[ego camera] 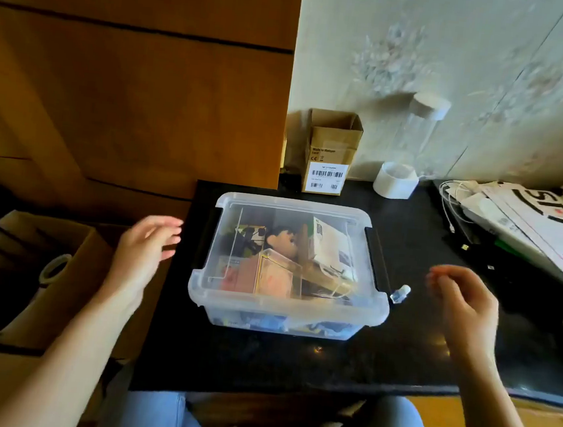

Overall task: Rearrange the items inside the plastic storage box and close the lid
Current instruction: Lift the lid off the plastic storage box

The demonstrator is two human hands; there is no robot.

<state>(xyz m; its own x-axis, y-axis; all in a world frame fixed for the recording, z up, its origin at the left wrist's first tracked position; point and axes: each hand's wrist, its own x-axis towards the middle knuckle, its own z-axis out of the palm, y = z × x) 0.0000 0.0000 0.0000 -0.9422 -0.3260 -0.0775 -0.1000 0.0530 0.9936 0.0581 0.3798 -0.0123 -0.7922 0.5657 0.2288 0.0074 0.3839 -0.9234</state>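
Sitting mid-table [293, 362], the clear box [285, 320] has its lid [290, 248] on top, small packages showing through. The left hand [148, 247] hovers left of the box and the right hand [467, 303] hovers right of it, fingers loosely spread, holding nothing. A carton [330, 152] stands behind the box.

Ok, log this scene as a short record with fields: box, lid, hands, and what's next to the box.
box: clear plastic storage box on black table, full of items
lid: clear plastic lid resting on top
left hand: open, left of box, touching nothing
right hand: open, right of box, touching nothing
beside box: small clear capped bottle
behind box: brown cardboard carton
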